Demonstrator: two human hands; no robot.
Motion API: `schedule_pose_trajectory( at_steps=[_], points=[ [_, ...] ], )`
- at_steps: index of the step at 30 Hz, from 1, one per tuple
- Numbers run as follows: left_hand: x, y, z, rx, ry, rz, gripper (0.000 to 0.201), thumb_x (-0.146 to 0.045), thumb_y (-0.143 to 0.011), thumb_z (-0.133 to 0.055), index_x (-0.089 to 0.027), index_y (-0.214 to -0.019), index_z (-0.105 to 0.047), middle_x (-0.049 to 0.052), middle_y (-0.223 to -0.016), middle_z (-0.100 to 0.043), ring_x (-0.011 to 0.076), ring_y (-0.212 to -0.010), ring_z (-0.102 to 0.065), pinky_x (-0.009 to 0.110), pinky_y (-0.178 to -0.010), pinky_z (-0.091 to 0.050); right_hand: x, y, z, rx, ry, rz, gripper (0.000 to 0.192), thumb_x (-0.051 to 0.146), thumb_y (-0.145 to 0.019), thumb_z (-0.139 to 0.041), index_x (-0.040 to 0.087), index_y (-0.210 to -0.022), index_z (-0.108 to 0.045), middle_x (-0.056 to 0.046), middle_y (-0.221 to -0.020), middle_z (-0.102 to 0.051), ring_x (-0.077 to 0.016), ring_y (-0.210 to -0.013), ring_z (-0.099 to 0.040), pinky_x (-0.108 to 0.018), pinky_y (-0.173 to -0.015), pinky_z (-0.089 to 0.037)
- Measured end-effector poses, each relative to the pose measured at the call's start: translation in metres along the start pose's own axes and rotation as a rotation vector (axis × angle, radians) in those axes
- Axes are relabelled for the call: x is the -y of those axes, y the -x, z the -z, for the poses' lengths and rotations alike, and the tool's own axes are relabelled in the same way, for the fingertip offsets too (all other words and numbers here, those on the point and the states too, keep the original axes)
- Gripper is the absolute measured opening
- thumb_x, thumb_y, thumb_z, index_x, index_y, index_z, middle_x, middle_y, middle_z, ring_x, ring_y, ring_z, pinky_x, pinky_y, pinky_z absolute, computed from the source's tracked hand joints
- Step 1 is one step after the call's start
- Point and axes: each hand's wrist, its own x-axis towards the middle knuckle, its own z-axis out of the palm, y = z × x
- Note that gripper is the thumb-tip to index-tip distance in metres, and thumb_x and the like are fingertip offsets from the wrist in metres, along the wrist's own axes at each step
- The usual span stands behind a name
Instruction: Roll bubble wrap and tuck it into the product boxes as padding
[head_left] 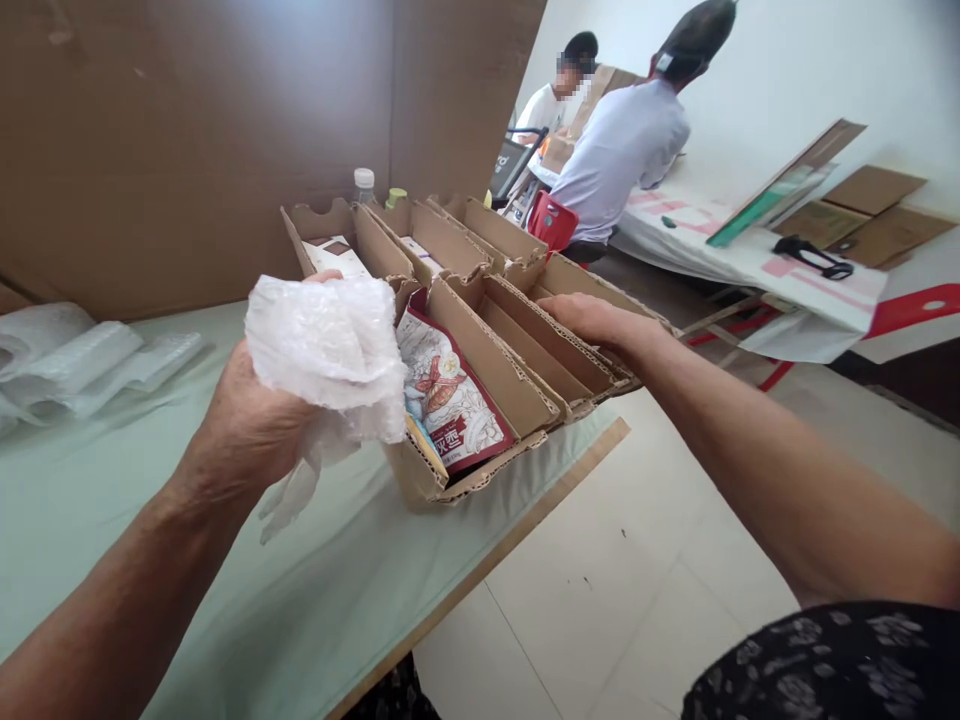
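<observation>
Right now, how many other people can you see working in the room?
2. One person in a light shirt sits with their back turned at the far table; a second person sits beyond, mostly hidden. Others may be out of view.

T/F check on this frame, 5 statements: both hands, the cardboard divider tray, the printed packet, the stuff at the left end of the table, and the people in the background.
1. The left hand holds a wad of bubble wrap. True.
2. The right hand holds a pair of scissors. False: it rests on the far side of the cardboard tray, with no tool in it.
3. A printed packet sits in a near slot of the tray. True.
4. The tray stands on the floor. False: it sits at the edge of the green table.
5. More bubble wrap pieces lie at the table's left end. True.
6. Nobody else is in view. False: two people sit at another table behind.
</observation>
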Motion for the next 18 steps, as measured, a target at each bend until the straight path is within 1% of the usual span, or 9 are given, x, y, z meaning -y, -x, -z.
schedule_pose_trajectory(
  at_steps=[3,4,7,10,12,15,18],
  points=[
    [-0.003,0.002,0.000,-0.039,0.076,0.109,0.058,-0.034,-0.065,-0.089,-0.023,-0.118,-0.069,0.007,-0.093,-0.078,0.0266,-0.093,-0.074,0.035,-0.079,-0.064,-0.004,-0.006,0.000,-0.042,0.087,-0.039,0.009,0.019,-0.088,-0.062,0.020,-0.091,-0.071,-0.013,-0.090,-0.075,-0.0173,-0.075,-0.063,-0.028,-0.065,-0.036],
    [-0.003,0.003,0.000,-0.036,0.082,0.122,0.056,-0.033,-0.066,-0.089,-0.023,-0.117,-0.070,0.007,-0.092,-0.078,0.0264,-0.092,-0.074,0.037,-0.079,-0.064,-0.005,-0.006,0.000,-0.044,0.103,-0.041,0.010,0.019,-0.088,-0.062,0.020,-0.092,-0.072,-0.014,-0.092,-0.075,-0.0169,-0.075,-0.062,-0.028,-0.065,-0.035],
    [-0.004,0.007,0.004,-0.005,0.096,0.123,0.057,-0.032,-0.063,-0.091,-0.026,-0.116,-0.070,0.005,-0.095,-0.077,0.0254,-0.092,-0.074,0.038,-0.081,-0.064,-0.012,-0.003,0.002,-0.082,0.138,-0.061,0.017,0.024,-0.092,-0.059,0.019,-0.101,-0.073,-0.017,-0.104,-0.075,-0.0165,-0.081,-0.063,-0.028,-0.066,-0.035],
    [-0.004,0.010,0.008,0.015,0.127,0.106,0.052,-0.036,-0.065,-0.090,-0.026,-0.113,-0.071,0.004,-0.095,-0.077,0.0248,-0.094,-0.073,0.037,-0.081,-0.064,-0.020,0.005,0.005,-0.135,0.176,-0.150,0.027,0.030,-0.095,-0.057,0.015,-0.113,-0.071,-0.024,-0.115,-0.071,-0.0187,-0.085,-0.064,-0.031,-0.066,-0.034],
    [-0.003,0.011,0.010,0.036,0.151,0.098,0.045,-0.037,-0.068,-0.088,-0.027,-0.109,-0.072,0.004,-0.095,-0.076,0.0245,-0.096,-0.072,0.036,-0.081,-0.063,-0.025,0.009,0.006,-0.117,0.191,-0.195,0.025,0.027,-0.094,-0.059,0.015,-0.112,-0.072,-0.025,-0.116,-0.071,-0.0200,-0.085,-0.065,-0.031,-0.065,-0.034],
    [-0.001,0.011,0.009,0.058,0.175,0.104,0.035,-0.036,-0.072,-0.086,-0.025,-0.102,-0.073,0.005,-0.095,-0.077,0.0240,-0.095,-0.072,0.035,-0.081,-0.063,-0.024,0.012,0.002,-0.075,0.204,-0.222,0.019,0.020,-0.092,-0.060,0.015,-0.103,-0.074,-0.026,-0.113,-0.073,-0.0218,-0.087,-0.066,-0.031,-0.065,-0.035],
    [0.001,0.012,0.007,0.068,0.209,0.117,0.029,-0.034,-0.075,-0.084,-0.022,-0.098,-0.072,0.006,-0.094,-0.076,0.0241,-0.094,-0.073,0.034,-0.081,-0.063,-0.018,0.012,0.001,-0.096,0.212,-0.263,0.016,0.015,-0.089,-0.061,0.012,-0.096,-0.075,-0.028,-0.112,-0.073,-0.0251,-0.092,-0.068,-0.032,-0.067,-0.036]
  ],
)
